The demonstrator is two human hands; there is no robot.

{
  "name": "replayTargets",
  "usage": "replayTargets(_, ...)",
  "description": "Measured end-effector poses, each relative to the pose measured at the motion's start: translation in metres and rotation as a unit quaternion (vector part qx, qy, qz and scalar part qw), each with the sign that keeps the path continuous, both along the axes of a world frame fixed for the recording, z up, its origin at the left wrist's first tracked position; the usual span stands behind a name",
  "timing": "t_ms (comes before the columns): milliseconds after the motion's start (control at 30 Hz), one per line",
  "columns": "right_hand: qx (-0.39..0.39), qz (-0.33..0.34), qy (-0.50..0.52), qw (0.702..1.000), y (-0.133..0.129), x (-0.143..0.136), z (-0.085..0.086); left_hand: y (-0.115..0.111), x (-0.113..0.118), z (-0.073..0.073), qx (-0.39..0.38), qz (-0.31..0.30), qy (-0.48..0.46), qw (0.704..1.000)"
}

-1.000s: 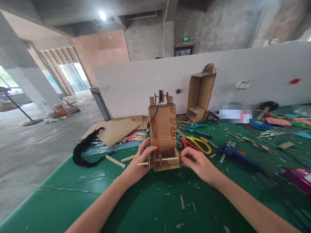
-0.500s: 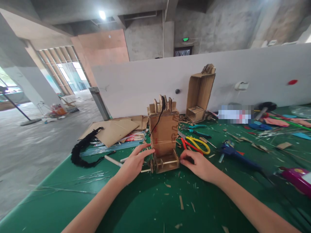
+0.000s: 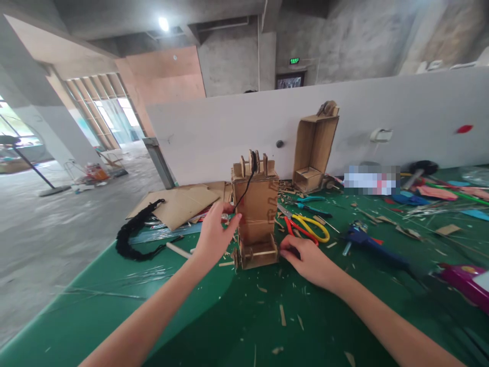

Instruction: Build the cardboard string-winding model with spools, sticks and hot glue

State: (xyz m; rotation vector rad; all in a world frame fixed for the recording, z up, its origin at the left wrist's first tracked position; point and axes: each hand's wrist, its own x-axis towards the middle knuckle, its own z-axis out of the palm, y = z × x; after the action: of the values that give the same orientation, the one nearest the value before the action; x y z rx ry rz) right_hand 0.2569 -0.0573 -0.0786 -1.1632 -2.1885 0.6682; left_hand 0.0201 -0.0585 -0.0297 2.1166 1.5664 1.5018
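A cardboard model (image 3: 256, 204) stands upright on the green table in front of me, with cardboard discs along its top and a thin wooden stick (image 3: 263, 253) across its lower tray. From the top disc a black string (image 3: 246, 188) hangs down over the left edge. My left hand (image 3: 216, 232) is beside that edge, its index fingertip close to the string's lower part and its thumb apart, near the cardboard. My right hand (image 3: 301, 255) is closed in a pinch against the tray's right side, level with the stick. What lies between those fingertips is hidden.
Behind stands another cardboard model (image 3: 315, 150), against a white partition (image 3: 214, 137). Scissors with yellow and red handles (image 3: 311, 229), teal-handled pliers (image 3: 313, 206) and a blue glue gun (image 3: 367, 244) lie to the right. Black yarn (image 3: 132, 234) and cardboard sheets (image 3: 183, 204) are at left.
My left hand has risen from the model's lower left side to the lower part of the string. The model has shifted slightly left, and my right hand has stayed by the tray.
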Motion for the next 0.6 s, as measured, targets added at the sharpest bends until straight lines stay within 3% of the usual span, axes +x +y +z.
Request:
replayTargets(133, 0.045, -0.041, -0.002, 0.998, 0.007, -0.002, -0.004, 0.028, 0.001, 0.002, -0.021, -0.02, 0.009, 1.0)
replayTargets(267, 0.053, -0.064, -0.003, 0.997, 0.013, -0.004, -0.006, 0.033, -0.007, 0.01, -0.05, -0.066, 0.047, 0.995)
replayTargets(367, 0.053, -0.073, -0.003, 0.996, 0.013, -0.005, -0.007, 0.022, -0.013, 0.029, -0.063, -0.093, 0.053, 0.992)
replayTargets(433, 0.053, -0.076, -0.003, 0.996, 0.012, -0.005, -0.007, 0.013, -0.014, 0.046, -0.038, -0.073, 0.02, 0.996)
replayTargets(533, 0.049, -0.077, -0.004, 0.996, 0.009, -0.006, -0.006, -0.005, -0.008, 0.073, -0.072, -0.122, -0.102, 0.985)
replayTargets(600, 0.044, -0.08, -0.005, 0.996, 0.008, -0.007, -0.005, -0.017, 0.001, 0.089, -0.107, -0.179, -0.197, 0.958)
